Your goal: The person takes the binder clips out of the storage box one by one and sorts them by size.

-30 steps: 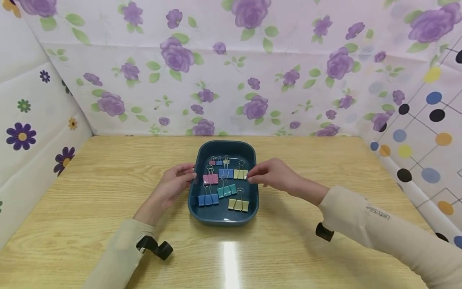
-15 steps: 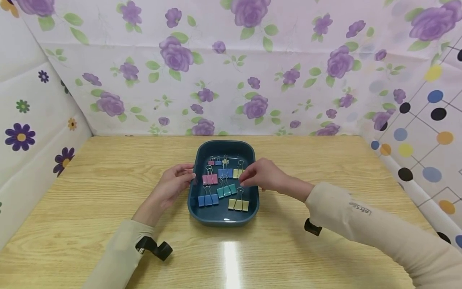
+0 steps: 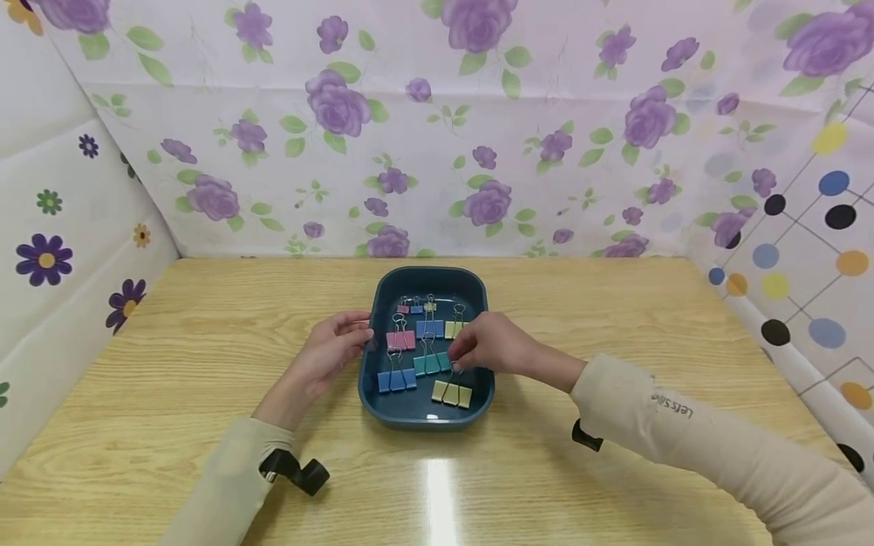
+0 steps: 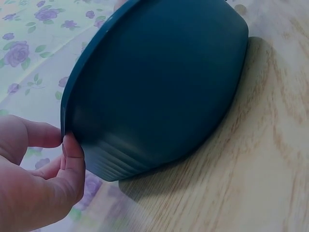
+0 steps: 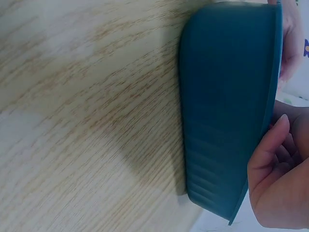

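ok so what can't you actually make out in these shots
- Head view: whether the right hand pinches a clip; its curled fingers hide the handles of the yellow clips and green clips beneath.
- Both wrist views: the tray's contents; only its outer wall shows.
- Head view: the small clips at the tray's far end are too small to count.
- Left wrist view: the left hand is cut off by the frame edge.
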{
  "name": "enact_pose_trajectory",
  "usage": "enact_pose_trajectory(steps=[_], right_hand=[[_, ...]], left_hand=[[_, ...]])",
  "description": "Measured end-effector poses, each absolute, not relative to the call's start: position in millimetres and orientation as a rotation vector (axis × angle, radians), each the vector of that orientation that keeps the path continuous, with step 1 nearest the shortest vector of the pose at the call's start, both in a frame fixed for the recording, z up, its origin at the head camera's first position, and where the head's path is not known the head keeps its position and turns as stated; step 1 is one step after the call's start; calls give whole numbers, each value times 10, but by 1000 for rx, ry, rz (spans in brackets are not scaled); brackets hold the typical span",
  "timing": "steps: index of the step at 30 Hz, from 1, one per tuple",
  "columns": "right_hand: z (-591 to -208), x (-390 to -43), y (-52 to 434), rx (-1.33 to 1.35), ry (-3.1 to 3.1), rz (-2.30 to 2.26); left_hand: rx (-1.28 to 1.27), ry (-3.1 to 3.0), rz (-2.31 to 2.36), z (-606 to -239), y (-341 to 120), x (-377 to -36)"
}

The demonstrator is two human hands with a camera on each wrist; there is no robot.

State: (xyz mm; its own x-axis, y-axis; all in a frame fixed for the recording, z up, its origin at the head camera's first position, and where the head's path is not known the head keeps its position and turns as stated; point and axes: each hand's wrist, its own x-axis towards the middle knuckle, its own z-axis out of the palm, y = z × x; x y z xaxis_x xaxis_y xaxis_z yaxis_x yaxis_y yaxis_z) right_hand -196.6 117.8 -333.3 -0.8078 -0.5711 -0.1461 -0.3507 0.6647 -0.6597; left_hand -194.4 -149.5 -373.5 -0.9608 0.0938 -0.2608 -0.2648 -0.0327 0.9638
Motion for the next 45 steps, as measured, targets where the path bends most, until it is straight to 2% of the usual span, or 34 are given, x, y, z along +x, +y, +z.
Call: enact_pose_trajectory(steps=[5, 27, 45], right_hand=[[-3346, -1973, 1162, -807, 2545, -854], [-3269, -1986, 1203, -796, 2522, -881], [-3082, -2085, 1352, -440, 2478, -1285]], left_hand=[[-194, 1986, 2091, -3721, -1498, -1945], [-223, 2002, 2068, -3751, -1485, -1946], [-199, 1975, 2103, -3761, -1491, -1952]])
